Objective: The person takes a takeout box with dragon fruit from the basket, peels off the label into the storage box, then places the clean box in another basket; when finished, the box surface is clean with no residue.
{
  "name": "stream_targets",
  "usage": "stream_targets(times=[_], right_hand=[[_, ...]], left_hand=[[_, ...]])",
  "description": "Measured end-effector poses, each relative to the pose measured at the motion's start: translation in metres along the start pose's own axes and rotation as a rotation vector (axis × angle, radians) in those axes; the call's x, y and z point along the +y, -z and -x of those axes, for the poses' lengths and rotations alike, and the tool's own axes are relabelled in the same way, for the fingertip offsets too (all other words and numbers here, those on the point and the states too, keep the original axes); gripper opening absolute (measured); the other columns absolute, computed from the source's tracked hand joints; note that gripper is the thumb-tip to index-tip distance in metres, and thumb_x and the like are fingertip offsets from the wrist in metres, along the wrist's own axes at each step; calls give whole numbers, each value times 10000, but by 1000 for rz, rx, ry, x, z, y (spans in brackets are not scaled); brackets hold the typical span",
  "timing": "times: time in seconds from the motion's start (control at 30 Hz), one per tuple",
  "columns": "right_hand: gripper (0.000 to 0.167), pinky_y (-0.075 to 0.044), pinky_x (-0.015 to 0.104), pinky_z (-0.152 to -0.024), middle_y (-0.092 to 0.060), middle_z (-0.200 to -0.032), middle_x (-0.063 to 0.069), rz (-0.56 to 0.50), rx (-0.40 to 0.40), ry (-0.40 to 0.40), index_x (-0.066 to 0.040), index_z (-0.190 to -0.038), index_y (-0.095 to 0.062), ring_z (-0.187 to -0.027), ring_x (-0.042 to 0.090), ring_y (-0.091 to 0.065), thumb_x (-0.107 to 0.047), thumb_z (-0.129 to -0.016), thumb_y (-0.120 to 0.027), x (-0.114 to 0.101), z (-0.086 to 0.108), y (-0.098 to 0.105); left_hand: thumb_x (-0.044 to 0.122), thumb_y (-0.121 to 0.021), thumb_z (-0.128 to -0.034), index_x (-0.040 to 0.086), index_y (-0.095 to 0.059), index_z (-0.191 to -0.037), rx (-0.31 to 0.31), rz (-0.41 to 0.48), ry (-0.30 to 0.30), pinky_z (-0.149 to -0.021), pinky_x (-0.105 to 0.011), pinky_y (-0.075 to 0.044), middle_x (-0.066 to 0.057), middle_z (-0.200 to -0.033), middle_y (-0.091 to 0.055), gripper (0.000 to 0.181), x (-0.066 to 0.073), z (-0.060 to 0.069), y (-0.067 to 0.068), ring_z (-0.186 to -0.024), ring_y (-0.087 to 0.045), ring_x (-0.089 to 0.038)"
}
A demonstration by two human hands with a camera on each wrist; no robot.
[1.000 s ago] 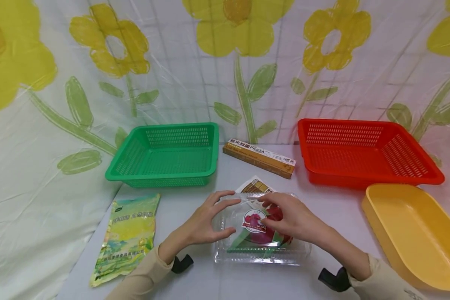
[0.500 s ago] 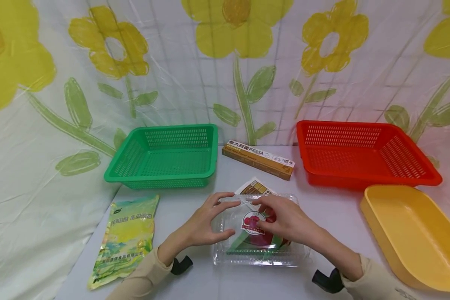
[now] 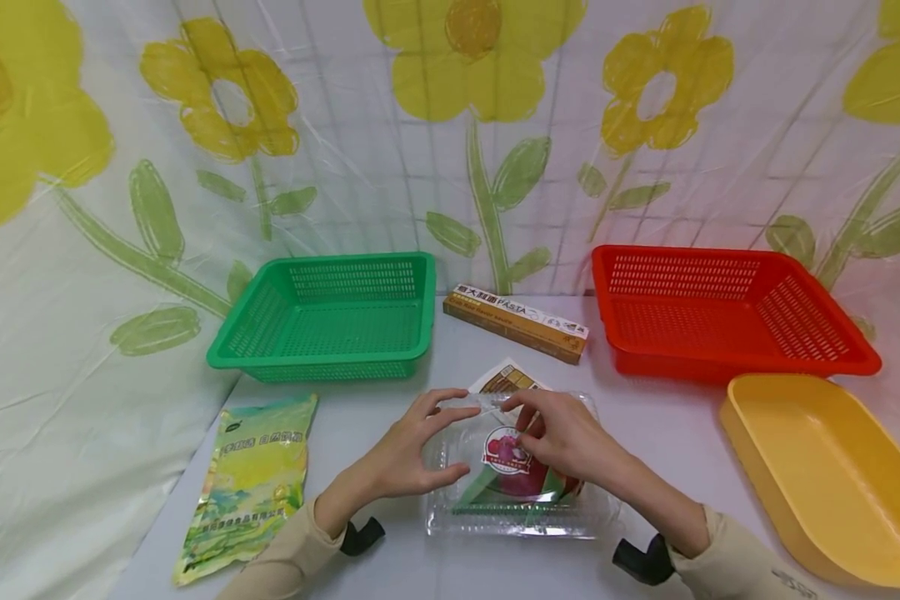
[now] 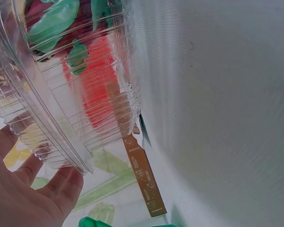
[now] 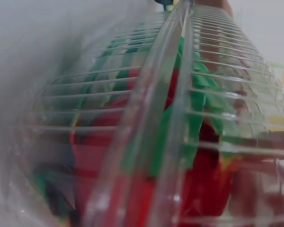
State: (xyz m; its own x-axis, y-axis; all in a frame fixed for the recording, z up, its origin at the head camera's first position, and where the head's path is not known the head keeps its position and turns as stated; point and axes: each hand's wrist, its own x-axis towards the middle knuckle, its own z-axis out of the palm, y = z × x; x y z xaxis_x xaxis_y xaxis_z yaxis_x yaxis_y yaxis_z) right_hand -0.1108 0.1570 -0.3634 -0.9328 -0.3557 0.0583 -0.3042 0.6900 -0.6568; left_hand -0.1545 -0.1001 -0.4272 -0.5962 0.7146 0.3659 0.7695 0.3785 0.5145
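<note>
A clear plastic clamshell box (image 3: 487, 523) lies on the white table in front of me. Through its lid shows a red, leafy thing (image 3: 523, 485) with green pointed tips, like a dragon fruit. A round label (image 3: 501, 454) sits on the lid. My left hand (image 3: 407, 454) is at the box's left side, thumb and fingers spread apart; in the left wrist view its fingertips meet the ribbed edge. Over the lid's right half is my right hand (image 3: 570, 435), fingers loosely bent and tips near the label. Whether they touch the lid is unclear.
Behind the box lie a paper packet (image 3: 508, 379) and a long pasta box (image 3: 513, 323). A green basket (image 3: 322, 367) stands back left, a red basket (image 3: 720, 362) back right. A yellow tub (image 3: 765, 475) is at right, a yellow-green pouch (image 3: 251, 483) at left.
My right hand has shifted slightly left over the lid, and its fingers have bent a little more. The left hand and the box have hardly moved.
</note>
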Motion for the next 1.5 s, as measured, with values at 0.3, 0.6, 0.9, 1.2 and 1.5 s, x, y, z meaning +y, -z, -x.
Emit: stream_targets(times=[0.3, 0.6, 0.9, 1.2, 1.5], right_hand=[[301, -522, 230, -598, -663, -809, -39, -36, 2, 4, -117, -1096, -711, -688, 99, -595, -43, -808, -760, 2, -1, 0], [285, -540, 244, -629, -619, -781, -60, -132, 4, -16, -105, -1081, -722, -701, 133, -583, -57, -801, -746, 1, -2, -1], [294, -547, 247, -658, -640, -821, -12, -224, -13, 20, -72, -1105, -703, -706, 140, -599, -34, -816, -730, 2, 0, 4], [335, -550, 245, -702, -686, -917, 23, -252, -27, 31, -72, -1145, -690, -765, 151, -619, -20, -815, -718, 5, 2, 7], [284, -557, 260, -696, -680, -864, 10, -285, 32, 77, -74, -1108, -701, -738, 155, -615, -1, -834, -709, 9, 4, 11]], left_hand=[[430, -741, -819, 266, -494, -1439, 2, -22, -9, -946, -485, -481, -58, -1509, -371, 688, 0, 1, 0, -1302, -408, -204], [424, -752, -810, 289, -496, -1438, -8, -16, 10, -961, -479, -478, -29, -1517, -362, 692, 0, 0, 0, -1319, -394, -188], [409, -763, -806, 285, -509, -1426, -6, -20, 13, -948, -481, -486, -29, -1514, -364, 681, 1, 0, 0, -1303, -408, -192], [426, -752, -813, 296, -509, -1427, -16, -10, 32, -964, -473, -473, -4, -1518, -353, 673, 0, 1, -2, -1304, -396, -169], [416, -749, -820, 282, -513, -1423, -4, -21, 6, -948, -490, -482, -26, -1516, -357, 661, 0, 1, -1, -1315, -407, -218]])
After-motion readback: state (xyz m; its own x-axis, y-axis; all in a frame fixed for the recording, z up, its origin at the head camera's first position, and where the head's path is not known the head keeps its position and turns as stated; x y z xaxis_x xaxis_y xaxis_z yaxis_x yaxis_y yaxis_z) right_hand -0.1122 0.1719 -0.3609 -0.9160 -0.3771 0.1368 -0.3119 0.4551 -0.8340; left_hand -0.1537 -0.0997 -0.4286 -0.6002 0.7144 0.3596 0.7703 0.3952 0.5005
